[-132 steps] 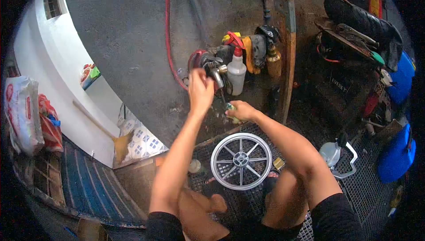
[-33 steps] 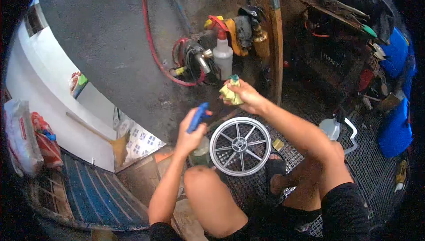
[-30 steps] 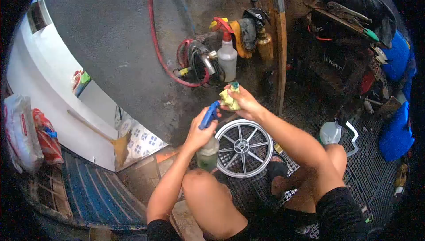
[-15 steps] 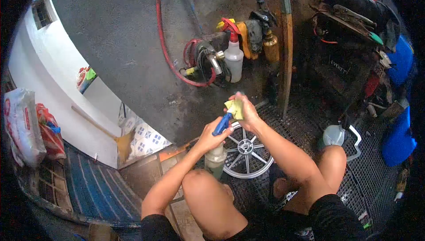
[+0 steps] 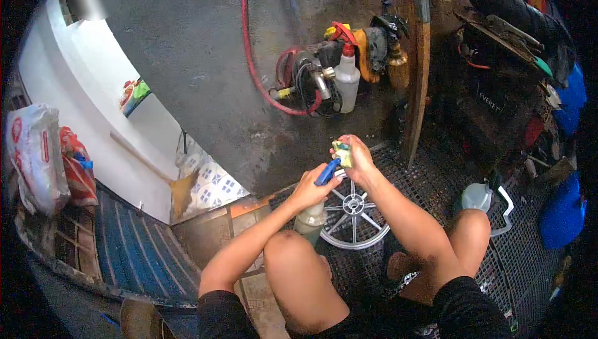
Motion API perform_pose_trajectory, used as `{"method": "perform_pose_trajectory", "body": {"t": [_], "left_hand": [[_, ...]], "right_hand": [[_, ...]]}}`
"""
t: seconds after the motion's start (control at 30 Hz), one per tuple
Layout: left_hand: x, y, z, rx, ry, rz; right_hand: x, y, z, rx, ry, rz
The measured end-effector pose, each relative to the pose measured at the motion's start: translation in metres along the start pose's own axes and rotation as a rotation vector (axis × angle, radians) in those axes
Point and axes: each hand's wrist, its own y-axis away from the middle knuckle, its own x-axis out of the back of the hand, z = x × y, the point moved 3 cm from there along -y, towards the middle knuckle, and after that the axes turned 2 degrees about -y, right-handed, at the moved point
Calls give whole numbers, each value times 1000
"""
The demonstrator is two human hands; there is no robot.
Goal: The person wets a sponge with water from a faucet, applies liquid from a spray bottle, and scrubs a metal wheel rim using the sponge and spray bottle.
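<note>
My left hand point(image 5: 311, 188) is closed around the blue trigger head point(image 5: 326, 173) of a spray bottle. The bottle's cloudy, translucent body point(image 5: 309, 219) shows below the hand, beside my knee. Fingers of my right hand point(image 5: 356, 160) are wrapped on a yellow-green sponge point(image 5: 342, 152), held right at the front of the trigger head; part of the sponge is hidden by the fingers. Beneath both hands, a silver spoked wheel rim point(image 5: 354, 205) lies on the black grating.
Ahead, a white spray bottle with a red head point(image 5: 347, 84) stands beside a coiled red hose point(image 5: 291, 112). A wooden post point(image 5: 418, 84) rises at right of centre. A clear jug point(image 5: 477, 197) sits by my right knee. Black grated matting point(image 5: 517, 264) covers the floor there.
The sponge has turned and been squeezed in my right hand. Both hands stay close together; the whole scene has shifted slightly right as the head camera moved.
</note>
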Motion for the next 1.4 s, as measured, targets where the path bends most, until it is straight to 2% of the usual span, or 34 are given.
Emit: {"method": "perform_pose_trajectory", "body": {"t": [0.1, 0.23, 0.33, 0.43, 0.47, 0.57, 0.6, 0.7, 0.73, 0.83, 0.87, 0.97, 1.0, 1.03, 1.07, 1.1, 1.17, 1.23, 1.27, 1.37, 1.4], "left_hand": [[-2, 2, 3, 69, 10, -111], [-4, 1, -3, -49, 69, 39], [-5, 2, -9, -64, -12, -74], [-2, 4, -9, 20, 3, -33], [0, 6, -3, 133, 67, -79], [2, 6, 8, 22, 41, -106], [-1, 6, 4, -94, 18, -69], [-1, 7, -3, 75, 99, -85], [-5, 5, -10, 17, 86, -24], [-3, 10, 9, 17, 196, -137], [-6, 8, -2, -49, 136, -128], [-5, 10, 1, 162, 238, -129], [-3, 14, 11, 121, 217, -111], [-17, 10, -15, -64, 101, -65], [-21, 11, -27, -346, 22, 87], [-15, 14, -22, -74, 102, -174], [-6, 17, -9, -171, 57, -20], [-1, 16, -3, 123, 151, -178], [-6, 11, -14, -63, 28, -103], [-12, 12, -12, -526, 21, 101], [-8, 18, -15, -327, 24, 4]], "right_hand": [[-6, 5, -3, -27, -9, -8], [-7, 5, -3, 13, -8, -36], [-7, 7, -1, 12, -11, -9], [-7, 8, 1, 6, -5, -2], [-9, 7, 0, 9, -1, -3], [-8, 9, 2, -9, -24, 21], [-7, 8, 2, -10, -13, 34], [-11, 11, 1, 16, -7, 22], [-12, 13, 0, 7, 15, 17], [-13, 18, -1, -4, -3, 18], [-8, 16, 2, -5, -1, 22], [21, -5, 14, 13, 25, -96], [21, -4, 11, 21, 28, -44], [16, 0, 12, 18, 29, -19], [6, 9, 9, -30, 57, -17], [7, 2, 13, -39, 44, -41], [4, 0, 17, -30, 41, 3], [12, -11, 25, 5, 17, 6], [7, -8, 23, -14, 29, 14], [2, 0, 22, -30, 22, -5], [2, 2, 24, -19, 30, 14]]}}
